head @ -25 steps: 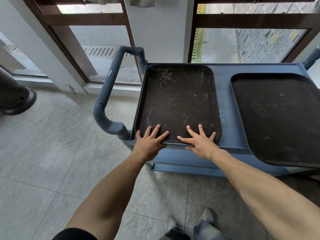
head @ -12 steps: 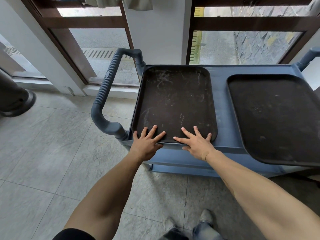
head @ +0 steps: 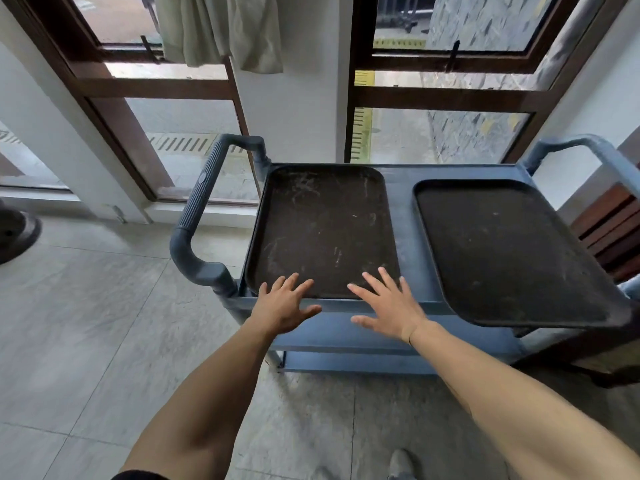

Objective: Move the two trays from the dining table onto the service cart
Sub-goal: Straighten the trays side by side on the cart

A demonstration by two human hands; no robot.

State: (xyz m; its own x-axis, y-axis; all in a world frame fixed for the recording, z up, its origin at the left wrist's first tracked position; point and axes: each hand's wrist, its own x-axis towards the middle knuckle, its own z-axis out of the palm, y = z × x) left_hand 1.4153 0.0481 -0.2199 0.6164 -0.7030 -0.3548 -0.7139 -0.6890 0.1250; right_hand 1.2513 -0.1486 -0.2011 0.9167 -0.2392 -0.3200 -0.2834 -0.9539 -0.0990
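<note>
Two dark brown trays lie on top of a blue-grey service cart (head: 403, 216). The scratched left tray (head: 322, 226) sits flat within the cart's top. The right tray (head: 509, 251) overhangs the cart's near edge at a slant. My left hand (head: 282, 304) hovers with fingers spread over the left tray's near left corner. My right hand (head: 388, 306) is spread the same way over the near right corner. Neither hand holds anything.
The cart's thick ribbed handle (head: 197, 216) juts out on the left, and a second handle (head: 581, 147) rises at the right. Wood-framed windows (head: 443, 98) and a white wall stand right behind the cart. A dark round base (head: 15, 233) rests on the tiled floor at far left.
Both hands have lifted off the left tray's near edge and drawn back toward me. The view has pulled away, showing more of the cart.
</note>
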